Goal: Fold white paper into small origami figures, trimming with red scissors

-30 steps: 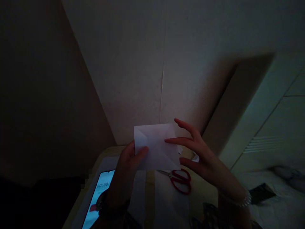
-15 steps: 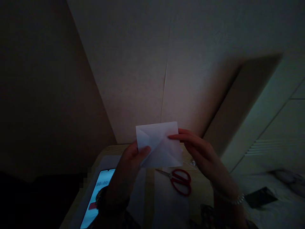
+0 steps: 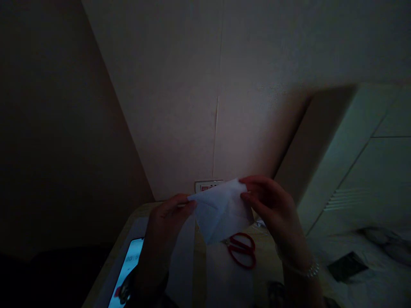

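A creased square of white paper is held up above the table, tilted, between both hands. My left hand pinches its upper left corner between thumb and fingers. At the upper right corner, my right hand grips the paper with thumb and index finger. Below the paper lie red-handled scissors; their blades are mostly hidden behind the sheet. A bracelet circles my right wrist.
A lit phone lies on a white sheet at the left of the small wooden table. More white sheets lie toward the front. A pale-framed object stands behind the paper, against the wall. A white cabinet is at right.
The paper has dropped slightly and turned, now tilted with a corner pointing down. My left hand has shifted to its upper left corner, and my right fingers have closed on the upper right corner.
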Demonstrator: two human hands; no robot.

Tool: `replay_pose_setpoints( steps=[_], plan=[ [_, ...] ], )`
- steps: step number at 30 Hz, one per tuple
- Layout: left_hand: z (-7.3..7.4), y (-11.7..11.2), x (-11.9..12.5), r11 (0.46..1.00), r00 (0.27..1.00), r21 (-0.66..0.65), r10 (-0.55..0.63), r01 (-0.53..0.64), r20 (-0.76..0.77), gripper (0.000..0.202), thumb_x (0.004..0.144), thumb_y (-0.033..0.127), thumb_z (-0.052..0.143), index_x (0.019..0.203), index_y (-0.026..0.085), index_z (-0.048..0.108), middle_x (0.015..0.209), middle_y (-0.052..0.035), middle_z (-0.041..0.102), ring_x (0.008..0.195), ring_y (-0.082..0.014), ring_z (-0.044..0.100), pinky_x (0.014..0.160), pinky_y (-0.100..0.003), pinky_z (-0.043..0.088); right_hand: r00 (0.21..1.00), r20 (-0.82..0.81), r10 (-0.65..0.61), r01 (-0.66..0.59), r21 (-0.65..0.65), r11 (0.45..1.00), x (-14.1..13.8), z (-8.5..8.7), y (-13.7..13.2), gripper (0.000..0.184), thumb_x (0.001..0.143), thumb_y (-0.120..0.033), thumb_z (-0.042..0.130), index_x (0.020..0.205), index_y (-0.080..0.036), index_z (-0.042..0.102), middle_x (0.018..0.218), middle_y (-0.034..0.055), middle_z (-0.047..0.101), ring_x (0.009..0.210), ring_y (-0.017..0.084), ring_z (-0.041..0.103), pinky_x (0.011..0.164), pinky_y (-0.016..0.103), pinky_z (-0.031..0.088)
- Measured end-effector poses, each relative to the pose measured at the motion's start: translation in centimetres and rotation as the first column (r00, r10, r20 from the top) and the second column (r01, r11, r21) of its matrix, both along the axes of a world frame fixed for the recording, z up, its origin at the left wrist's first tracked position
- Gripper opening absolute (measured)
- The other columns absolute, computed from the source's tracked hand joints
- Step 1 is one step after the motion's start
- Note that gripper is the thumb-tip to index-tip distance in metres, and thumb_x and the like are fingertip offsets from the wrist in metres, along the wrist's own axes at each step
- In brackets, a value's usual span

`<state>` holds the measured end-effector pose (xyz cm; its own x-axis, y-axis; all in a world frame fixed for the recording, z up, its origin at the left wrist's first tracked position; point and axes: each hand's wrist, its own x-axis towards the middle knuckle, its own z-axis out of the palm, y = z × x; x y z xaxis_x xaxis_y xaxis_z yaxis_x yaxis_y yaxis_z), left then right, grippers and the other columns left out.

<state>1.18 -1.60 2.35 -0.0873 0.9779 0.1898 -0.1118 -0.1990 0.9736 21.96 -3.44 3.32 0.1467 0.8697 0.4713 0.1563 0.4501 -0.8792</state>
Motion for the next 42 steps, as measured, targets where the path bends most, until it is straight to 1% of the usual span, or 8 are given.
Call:
replay_pose_setpoints(
  steps=[4, 11, 15, 18, 23, 29, 36, 42],
  plan=[
    [0.5, -0.2, -0.2, 0.992, 0.996, 0.117, 0.049, -0.040, -0.079, 0.005, 0.069, 0.028, 0.077, 0.066, 0.024, 0.076, 0.073, 0.0020, 0.061, 0.073, -0.0150, 0.057, 0.070, -0.024, 0.047, 0.998, -0.070, 0.010, -0.006, 0.054, 0.999, -0.3, 0.2, -0.2, 0.026, 0.085, -0.017, 0.070, 0.103, -0.035, 0.067, 0.081, -0.0074, 0.068, 0.066, 0.007, 0.061, 0.056, 0.015, 0.047],
    [0.6, -0.6, 0.0, 0.984, 0.990, 0.151, 0.107, -0.092, -0.094, 0.012, 0.077, 0.034, 0.070, 0.080, 0.026, 0.079, 0.084, 0.0000, 0.067, 0.085, -0.0185, 0.062, 0.081, -0.027, 0.049, 0.991, 0.130, -0.031, 0.011, 0.151, 0.988, 0.1, 0.2, 0.1, 0.013, 0.090, -0.023, 0.065, 0.096, -0.032, 0.072, 0.128, -0.0015, 0.058, 0.105, 0.014, 0.061, 0.080, 0.023, 0.051],
    [0.4, -0.6, -0.1, 0.982, 0.988, 0.137, 0.139, -0.130, -0.065, 0.012, 0.079, 0.036, 0.070, 0.082, 0.026, 0.078, 0.090, 0.0000, 0.068, 0.092, -0.0200, 0.063, 0.084, -0.028, 0.049, 0.990, 0.119, -0.069, 0.047, 0.175, 0.983, 0.1, 0.2, 0.0, 0.013, 0.090, -0.023, 0.065, 0.097, -0.031, 0.073, 0.121, 0.0003, 0.061, 0.106, 0.016, 0.062, 0.081, 0.026, 0.051],
    [0.6, -0.7, 0.0, 0.981, 0.984, 0.115, 0.163, -0.154, -0.069, 0.013, 0.079, 0.037, 0.071, 0.083, 0.026, 0.078, 0.094, -0.0013, 0.068, 0.096, -0.0214, 0.062, 0.086, -0.028, 0.049, 0.997, 0.065, -0.052, 0.043, 0.128, 0.991, -0.1, 0.5, -0.3, 0.012, 0.088, -0.024, 0.067, 0.098, -0.029, 0.070, 0.109, 0.0003, 0.064, 0.090, 0.014, 0.065, 0.077, 0.025, 0.052],
    [0.4, -0.6, 0.4, 0.970, 0.978, 0.139, 0.205, -0.197, -0.040, 0.009, 0.076, 0.035, 0.074, 0.078, 0.027, 0.078, 0.099, -0.0002, 0.064, 0.099, -0.0203, 0.061, 0.088, -0.028, 0.050, 0.997, 0.055, -0.056, 0.053, 0.046, 0.998, -0.4, 0.5, -0.4, 0.016, 0.093, -0.039, 0.059, 0.103, -0.027, 0.065, 0.090, -0.0006, 0.068, 0.086, 0.015, 0.065, 0.076, 0.025, 0.051],
    [0.4, -0.8, 0.9, 0.982, 0.988, 0.167, 0.109, -0.090, -0.109, 0.010, 0.078, 0.032, 0.072, 0.079, 0.029, 0.081, 0.090, -0.0005, 0.063, 0.086, -0.0180, 0.062, 0.084, -0.028, 0.049, 0.999, 0.022, -0.028, 0.030, -0.081, 0.996, -1.0, 0.1, -0.5, 0.038, 0.093, -0.057, 0.049, 0.115, -0.028, 0.061, 0.087, 0.0001, 0.066, 0.082, 0.016, 0.063, 0.072, 0.024, 0.050],
    [0.1, -0.6, 1.2, 0.970, 0.977, 0.244, 0.068, -0.017, -0.203, 0.014, 0.079, 0.026, 0.071, 0.086, 0.031, 0.082, 0.091, -0.0014, 0.062, 0.088, -0.0182, 0.060, 0.084, -0.028, 0.047, 0.989, -0.133, -0.065, 0.044, -0.157, 0.987, -1.7, 0.7, -0.7, 0.023, 0.087, -0.049, 0.061, 0.088, -0.027, 0.055, 0.064, -0.0056, 0.053, 0.046, 0.010, 0.045, 0.038, 0.018, 0.030],
    [0.4, -1.1, 1.8, 0.982, 0.990, 0.186, 0.004, 0.022, -0.139, 0.014, 0.078, 0.027, 0.070, 0.088, 0.027, 0.080, 0.095, -0.0020, 0.061, 0.088, -0.0164, 0.062, 0.078, -0.024, 0.053, 0.995, -0.085, -0.046, 0.039, -0.078, 0.996, -1.5, 0.6, -0.7, 0.017, 0.089, -0.044, 0.058, 0.089, -0.028, 0.050, 0.075, -0.0013, 0.059, 0.053, 0.014, 0.053, 0.038, 0.021, 0.038]
  ],
)
